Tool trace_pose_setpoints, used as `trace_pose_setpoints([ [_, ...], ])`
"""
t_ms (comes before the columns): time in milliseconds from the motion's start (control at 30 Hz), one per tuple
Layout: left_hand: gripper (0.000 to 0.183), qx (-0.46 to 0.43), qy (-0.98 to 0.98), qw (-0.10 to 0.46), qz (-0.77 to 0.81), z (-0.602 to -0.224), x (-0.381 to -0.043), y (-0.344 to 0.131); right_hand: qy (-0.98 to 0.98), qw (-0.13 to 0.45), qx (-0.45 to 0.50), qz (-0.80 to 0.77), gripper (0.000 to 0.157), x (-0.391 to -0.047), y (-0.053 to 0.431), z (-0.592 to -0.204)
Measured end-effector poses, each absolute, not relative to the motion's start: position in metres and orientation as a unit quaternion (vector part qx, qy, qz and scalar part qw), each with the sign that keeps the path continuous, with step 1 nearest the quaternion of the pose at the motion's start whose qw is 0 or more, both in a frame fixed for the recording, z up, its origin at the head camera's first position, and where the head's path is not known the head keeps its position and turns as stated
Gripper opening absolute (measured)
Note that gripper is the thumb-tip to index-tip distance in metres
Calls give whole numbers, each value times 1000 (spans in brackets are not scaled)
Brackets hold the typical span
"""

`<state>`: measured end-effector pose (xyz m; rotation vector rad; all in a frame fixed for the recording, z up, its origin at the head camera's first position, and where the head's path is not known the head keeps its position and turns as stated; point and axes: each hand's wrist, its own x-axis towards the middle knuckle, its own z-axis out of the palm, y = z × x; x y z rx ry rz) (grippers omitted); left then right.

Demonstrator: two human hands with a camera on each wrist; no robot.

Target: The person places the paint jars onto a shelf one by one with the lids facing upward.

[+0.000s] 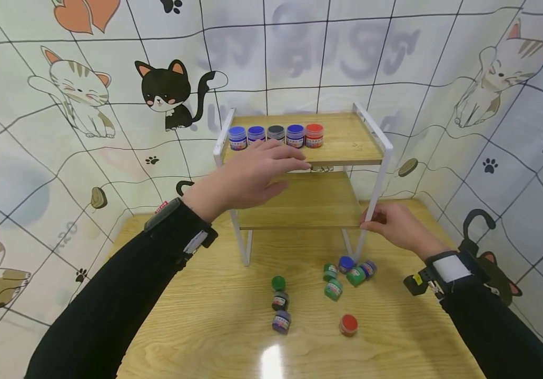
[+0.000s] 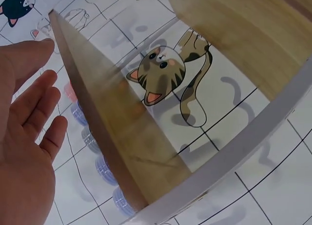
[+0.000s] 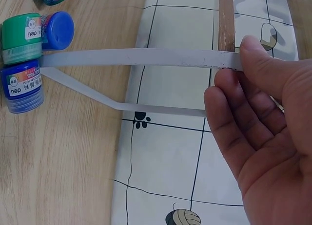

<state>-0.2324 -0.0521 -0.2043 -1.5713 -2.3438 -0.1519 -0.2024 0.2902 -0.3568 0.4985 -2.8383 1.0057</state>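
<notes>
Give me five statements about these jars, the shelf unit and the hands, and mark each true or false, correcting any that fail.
1. Five jars stand in a row on the upper board. True.
2. The rightmost jar of that row, seen from the head camera, is blue-lidded. False: it is red-lidded.
3. The right hand pinches the white frame. True.
4. The left hand grips a jar. False: it holds nothing.
5. A red-lidded jar sits on the table, touching no other jar. True.
</notes>
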Motion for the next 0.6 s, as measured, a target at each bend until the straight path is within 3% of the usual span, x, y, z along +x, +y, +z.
trace_pose_setpoints([
  [300, 37, -586, -794, 140, -79, -245, -218, -62, -931, 45, 159, 325, 7, -203, 290, -357],
  [600, 33, -577, -812, 63, -67, -292, -210, -75, -929, 50, 162, 329, 7, -202, 290, -357],
])
